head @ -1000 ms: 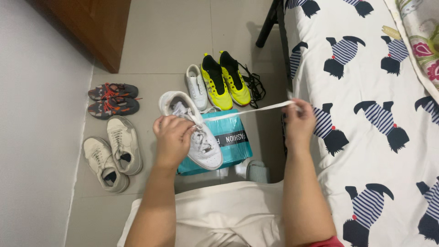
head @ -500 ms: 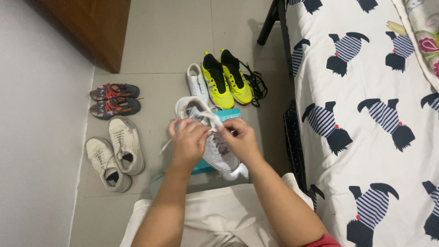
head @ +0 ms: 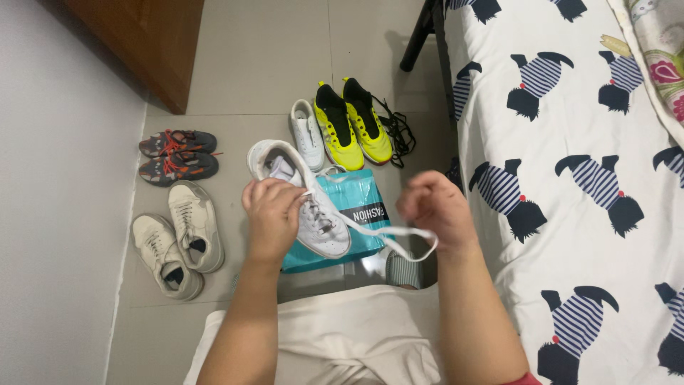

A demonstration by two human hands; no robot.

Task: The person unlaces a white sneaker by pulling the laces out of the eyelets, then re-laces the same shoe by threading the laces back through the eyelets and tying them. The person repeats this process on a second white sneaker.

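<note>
Nearest, a lap in pale cloth (head: 342,335) fills the bottom edge, with both forearms reaching out from it. Just past the knees a grey striped slipper (head: 402,269) peeks out on the floor (head: 263,64).

The left hand (head: 274,217) is curled around the white sneaker (head: 306,207), fingers clamped over its laced middle, holding it in the air above a teal shopping bag (head: 356,221) that lies flat on the tiles. The sneaker's long axis runs on a diagonal: the open heel collar sits up and to the left, farther from the person, and the toe points down and to the right, toward the lap. Its top faces up at the camera.

The right hand (head: 438,210) is loosely closed, fingertips pinching the white lace (head: 388,232), which trails from the shoe's eyelets across the bag and droops in a loop below that hand. The two hands are well apart.

To the right, a bed with a white sheet printed with striped dogs (head: 570,178) borders the scene. To the left lie a cream pair of shoes (head: 178,239) and, farther, a grey pair with orange laces (head: 174,153). Beyond the bag stand a single white sneaker (head: 306,135) and a yellow and black pair (head: 353,125), loose black laces (head: 395,132) beside them. Farthest, a wooden cabinet (head: 149,43) meets the wall.
</note>
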